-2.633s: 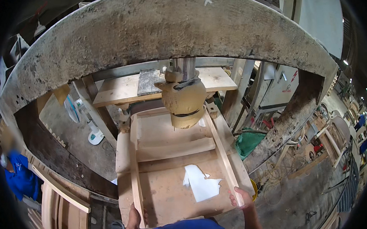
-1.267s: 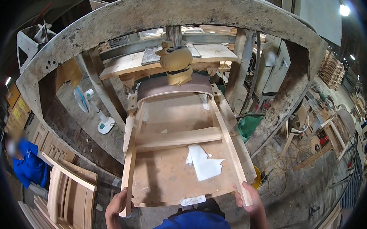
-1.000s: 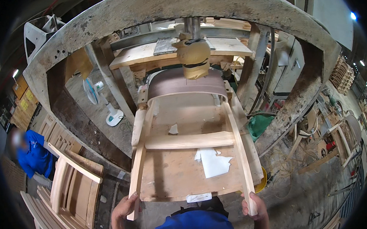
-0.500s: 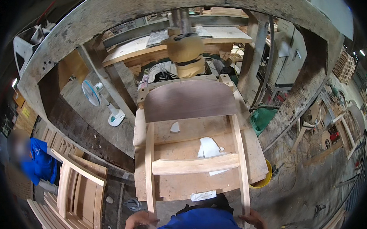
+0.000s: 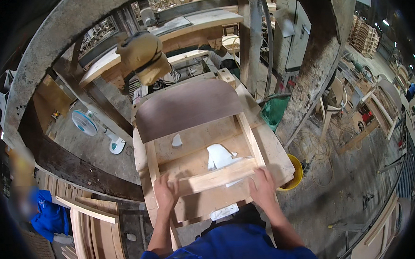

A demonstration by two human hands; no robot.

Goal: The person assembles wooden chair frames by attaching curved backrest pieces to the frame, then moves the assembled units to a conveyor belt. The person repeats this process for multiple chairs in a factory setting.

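A wooden chair-back frame lies in front of me, with a dark curved top panel (image 5: 190,107), two pale side posts and a pale crossrail (image 5: 217,176). My left hand (image 5: 166,192) is closed round the left post where the crossrail meets it. At the opposite joint my right hand (image 5: 263,186) grips the right post, fingers bent over the wood. The frame lies over a worn wooden worktable (image 5: 192,208); the lower post ends are partly hidden by my hands and arms. White paper-like scraps (image 5: 218,156) lie on the tabletop inside the frame.
A yellowish padded machine head (image 5: 141,53) hangs beyond the panel, under a heavy metal frame (image 5: 42,53). A yellow bucket (image 5: 292,173) stands right of the table. At left are a fan (image 5: 85,123), stacked wooden frames (image 5: 94,231) and a co-worker in blue (image 5: 49,215).
Both hands have moved up from the lower ends of the posts to the crossrail joints. My view has turned to the right, and the chair-back frame appears tilted.
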